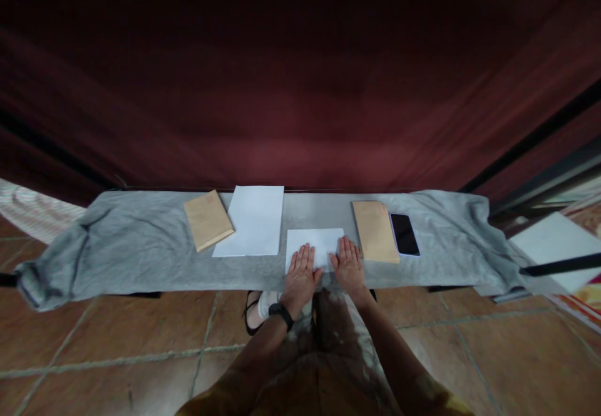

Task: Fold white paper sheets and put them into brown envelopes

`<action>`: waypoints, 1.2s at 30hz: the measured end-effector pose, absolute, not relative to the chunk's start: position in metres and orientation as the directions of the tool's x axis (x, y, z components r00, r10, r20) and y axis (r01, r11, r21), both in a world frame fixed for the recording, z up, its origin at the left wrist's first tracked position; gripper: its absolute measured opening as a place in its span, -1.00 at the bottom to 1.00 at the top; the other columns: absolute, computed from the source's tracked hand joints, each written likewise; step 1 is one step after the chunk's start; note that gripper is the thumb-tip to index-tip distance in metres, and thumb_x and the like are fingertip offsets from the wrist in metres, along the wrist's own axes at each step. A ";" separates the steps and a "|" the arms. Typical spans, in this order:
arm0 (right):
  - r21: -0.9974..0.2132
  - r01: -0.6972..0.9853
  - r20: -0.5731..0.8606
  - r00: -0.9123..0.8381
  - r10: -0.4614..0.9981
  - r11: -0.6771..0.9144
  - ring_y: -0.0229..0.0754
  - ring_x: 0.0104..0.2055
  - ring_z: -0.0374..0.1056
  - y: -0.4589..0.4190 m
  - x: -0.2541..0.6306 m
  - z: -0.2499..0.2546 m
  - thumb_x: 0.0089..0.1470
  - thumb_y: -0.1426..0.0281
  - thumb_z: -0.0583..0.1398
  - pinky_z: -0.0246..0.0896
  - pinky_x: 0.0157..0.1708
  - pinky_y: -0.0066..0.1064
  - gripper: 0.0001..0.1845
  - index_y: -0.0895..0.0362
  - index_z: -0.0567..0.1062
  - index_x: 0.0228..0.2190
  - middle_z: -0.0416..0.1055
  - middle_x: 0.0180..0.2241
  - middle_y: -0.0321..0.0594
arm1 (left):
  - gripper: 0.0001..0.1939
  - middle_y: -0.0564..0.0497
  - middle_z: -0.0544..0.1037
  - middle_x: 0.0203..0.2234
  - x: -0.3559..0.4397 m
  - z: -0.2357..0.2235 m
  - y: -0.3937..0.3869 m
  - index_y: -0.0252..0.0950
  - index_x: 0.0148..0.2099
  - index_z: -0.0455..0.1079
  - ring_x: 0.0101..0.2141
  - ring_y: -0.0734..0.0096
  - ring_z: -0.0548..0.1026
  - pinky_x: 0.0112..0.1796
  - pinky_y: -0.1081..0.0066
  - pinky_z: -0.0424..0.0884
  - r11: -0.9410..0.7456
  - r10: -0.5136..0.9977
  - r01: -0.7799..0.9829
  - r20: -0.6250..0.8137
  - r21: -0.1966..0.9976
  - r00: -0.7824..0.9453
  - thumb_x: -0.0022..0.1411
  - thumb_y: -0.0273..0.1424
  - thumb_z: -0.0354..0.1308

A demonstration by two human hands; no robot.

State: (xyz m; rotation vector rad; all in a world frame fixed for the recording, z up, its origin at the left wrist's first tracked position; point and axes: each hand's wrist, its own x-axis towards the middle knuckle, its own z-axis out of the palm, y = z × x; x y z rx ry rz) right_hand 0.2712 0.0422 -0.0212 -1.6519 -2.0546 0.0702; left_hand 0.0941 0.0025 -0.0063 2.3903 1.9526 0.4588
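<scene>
Grey cloth-covered tabletop [136, 241]: narrow, wrinkled at ends
Maroon backdrop [300, 103]: smooth
Brown floor tiles [154, 316]: pale-grouted
White sheet [312, 239]: smooth rectangle between paper stack [255, 222] and kraft envelopes [377, 231]
Left hand [302, 275], right hand [349, 268]: spread flat, palms down on the sheet, grasping nothing

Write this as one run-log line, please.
left hand: flat on white rectangular paper; right hand: flat across its right edge; nearby: brown rectangular paper stack

Grey cloth-covered bench [451, 259]: brown envelope [206, 221], white paper [256, 219] toward left end; smaller sheet [324, 252] near front edge; envelope stack [377, 233], phone [404, 234] toward right end.
</scene>
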 end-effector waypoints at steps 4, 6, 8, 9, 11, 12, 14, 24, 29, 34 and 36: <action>-0.342 0.906 0.370 -0.114 0.922 0.249 0.17 0.36 0.04 0.034 0.274 -0.025 0.37 0.19 -0.07 -0.04 0.29 0.09 -0.32 0.33 0.04 0.35 0.06 0.35 0.22 | -0.36 -0.27 0.11 0.37 0.074 -0.002 -0.007 -0.43 0.42 0.02 0.38 0.13 0.02 0.31 0.08 0.06 -0.185 0.966 0.966 0.213 0.183 0.145 0.44 -0.18 -0.06; -0.345 0.906 0.389 -0.097 0.916 0.243 0.17 0.37 0.03 0.033 0.268 -0.025 0.37 0.23 -0.07 -0.03 0.28 0.09 -0.33 0.33 0.03 0.35 0.05 0.35 0.23 | -0.37 -0.26 0.10 0.38 0.071 -0.001 -0.010 -0.39 0.42 0.03 0.38 0.11 0.03 0.30 0.07 0.08 -0.187 0.964 0.966 0.222 0.179 0.145 0.43 -0.20 -0.05; -0.344 0.903 0.386 -0.115 0.915 0.259 0.15 0.38 -0.01 0.038 0.255 -0.023 0.36 0.27 -0.07 -0.03 0.28 0.08 -0.35 0.32 0.04 0.35 0.03 0.36 0.21 | -0.39 -0.23 0.08 0.39 0.070 0.002 -0.012 -0.30 0.42 0.05 0.37 0.09 0.04 0.29 0.04 0.10 -0.194 0.962 0.965 0.228 0.175 0.152 0.43 -0.22 -0.02; -0.341 0.898 0.371 -0.143 0.918 0.277 0.13 0.39 -0.02 0.043 0.247 -0.021 0.35 0.29 -0.07 -0.03 0.28 0.07 -0.37 0.30 0.05 0.35 0.02 0.37 0.18 | -0.40 -0.21 0.07 0.39 0.071 0.003 -0.012 -0.24 0.42 0.05 0.37 0.07 0.04 0.29 0.03 0.10 -0.201 0.960 0.964 0.229 0.173 0.160 0.42 -0.24 0.00; -0.332 0.888 0.317 -0.214 0.924 0.320 0.09 0.40 -0.03 0.056 0.230 -0.015 0.34 0.30 -0.06 -0.05 0.29 0.05 -0.40 0.25 0.12 0.33 0.04 0.37 0.11 | -0.41 -0.16 0.04 0.41 0.071 0.006 -0.011 -0.14 0.42 0.08 0.37 0.05 0.03 0.28 0.01 0.10 -0.220 0.957 0.960 0.227 0.170 0.179 0.40 -0.26 0.04; -0.326 0.885 0.286 -0.242 0.927 0.332 0.07 0.40 -0.03 0.063 0.223 -0.013 0.34 0.31 -0.05 -0.07 0.30 0.04 -0.41 0.22 0.16 0.32 0.06 0.36 0.08 | -0.41 -0.15 0.03 0.41 0.071 0.007 -0.011 -0.12 0.41 0.09 0.37 0.05 0.03 0.28 0.01 0.11 -0.227 0.956 0.959 0.225 0.170 0.187 0.40 -0.26 0.05; -0.307 0.881 0.233 -0.298 0.926 0.360 0.04 0.39 -0.01 0.077 0.215 -0.009 0.33 0.32 -0.05 -0.10 0.31 0.01 -0.45 0.18 0.23 0.29 0.11 0.35 0.03 | -0.42 -0.14 0.03 0.41 0.070 0.009 -0.011 -0.10 0.41 0.10 0.37 0.04 0.02 0.28 0.01 0.12 -0.231 0.956 0.958 0.223 0.171 0.191 0.39 -0.26 0.06; -0.243 0.898 0.150 -0.339 0.929 0.367 0.03 0.29 0.14 0.112 0.247 0.004 0.33 0.27 -0.02 -0.16 0.31 -0.03 -0.47 0.07 0.28 0.27 0.26 0.28 -0.07 | -0.41 -0.17 0.04 0.40 0.067 0.004 -0.013 -0.16 0.40 0.12 0.37 0.07 0.05 0.29 0.02 0.11 -0.238 0.951 0.954 0.246 0.184 0.189 0.39 -0.25 0.06; -0.266 0.904 0.048 -0.335 0.941 0.335 0.09 0.19 0.22 0.137 0.252 0.028 0.18 0.32 0.18 -0.14 0.27 -0.04 -0.57 0.03 0.49 0.08 0.41 0.12 -0.04 | -0.41 -0.21 0.09 0.38 0.066 0.003 -0.011 -0.17 0.39 0.14 0.36 0.04 0.08 0.27 0.02 0.14 -0.238 0.949 0.959 0.247 0.157 0.195 0.38 -0.24 0.08; -0.381 0.883 -0.042 -0.313 0.949 0.274 0.08 0.11 0.27 0.153 0.254 0.043 -0.05 0.42 0.33 0.04 0.15 -0.15 -0.71 0.08 0.61 -0.20 0.50 -0.01 -0.07 | -0.45 -0.18 0.16 0.37 0.059 0.003 -0.010 -0.14 0.36 0.19 0.34 0.06 0.12 0.27 0.00 0.15 -0.270 0.949 0.954 0.205 0.131 0.240 0.38 -0.22 0.07; -0.462 0.857 -0.076 -0.293 0.953 0.227 0.01 0.03 0.33 0.154 0.259 0.045 -0.11 0.47 0.33 0.12 0.07 -0.25 -0.84 0.09 0.61 -0.37 0.54 -0.14 -0.13 | -0.48 -0.15 0.18 0.36 0.054 0.004 -0.009 -0.11 0.36 0.19 0.34 0.08 0.13 0.28 -0.04 0.11 -0.278 0.949 0.952 0.189 0.129 0.251 0.40 -0.23 0.04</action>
